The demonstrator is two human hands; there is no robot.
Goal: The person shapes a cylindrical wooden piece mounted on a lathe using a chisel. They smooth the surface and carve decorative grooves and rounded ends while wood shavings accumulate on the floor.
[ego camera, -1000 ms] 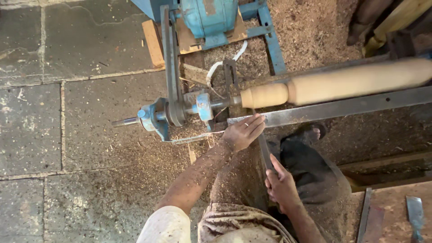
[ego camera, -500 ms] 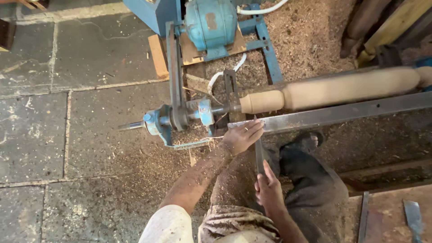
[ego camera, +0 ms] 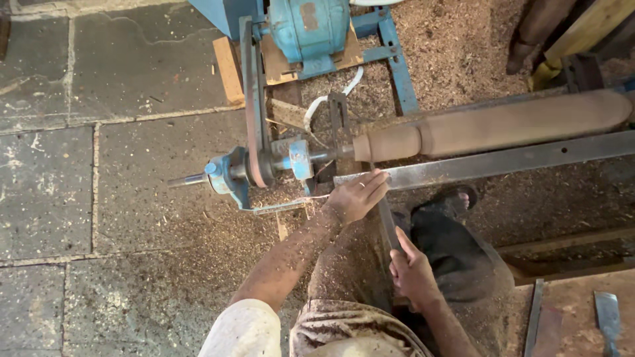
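I am watching a long turning chisel (ego camera: 387,221) lying between the two hands, its blade running up toward the flat steel tool rest (ego camera: 503,160) and its handle end pointing back at the lap. The right hand (ego camera: 413,271) is gripping the lower part of the chisel, fingers wrapped around it; the left hand (ego camera: 357,196) is resting on top of the blade just at the near end of the tool rest, fingers stretched flat and close together, pressing down rather than curling round. Just beyond the rest, the wooden workpiece (ego camera: 489,129) is sitting mounted on the lathe, a long rounded spindle with a narrower collar at its left end (I cannot tell whether it is spinning). To the left of that collar the blue headstock (ego camera: 264,168) is carrying a belt (ego camera: 250,92) that is running up to the blue motor (ego camera: 309,28). Wood shavings are covering the stone floor (ego camera: 79,165) around the machine, and another chisel (ego camera: 607,316) is lying at the lower right.
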